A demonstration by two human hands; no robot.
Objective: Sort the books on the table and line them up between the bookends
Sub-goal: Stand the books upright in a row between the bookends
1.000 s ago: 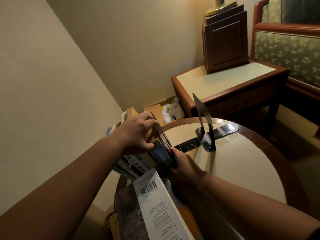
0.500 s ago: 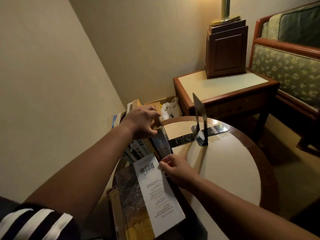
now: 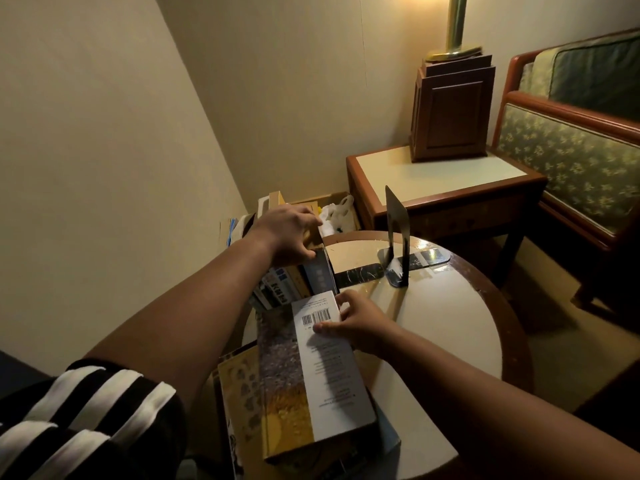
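The left hand point(image 3: 289, 233) reaches forward over the far left edge of the round counter point(image 3: 446, 327), its fingers point(image 3: 304, 252) curled down and pressed onto the tops of a row of upright books point(image 3: 294, 282) that lean together there; the thumb side of the hand meets the outermost dark book point(image 3: 323, 271) of that row, though whether the fingers pinch it or only steady it cannot be told. Just beyond and to the right of those fingers, a black metal bookend point(image 3: 397, 233) stands upright on the counter, its flat foot lying toward the row, with open counter between it and the books. The right hand point(image 3: 360, 323) sits nearer the body, just below the left-hand fingers. Its thumb lies on the white back cover of the top book point(image 3: 322, 372) of a flat stack, close to the barcode point(image 3: 316, 318), while its other fingers point(image 3: 346, 301) curl around the book's far right corner, so the hand is closed on that corner. This top book rests on a larger yellowish book point(image 3: 239, 393) that shows to the left of it. Past the left hand, beyond the counter's edge, a cardboard box point(image 3: 332, 202) with a white plastic bag point(image 3: 337, 214) stands on the floor, and a wooden side table point(image 3: 446, 181) carries a lamp base point(image 3: 450, 112).
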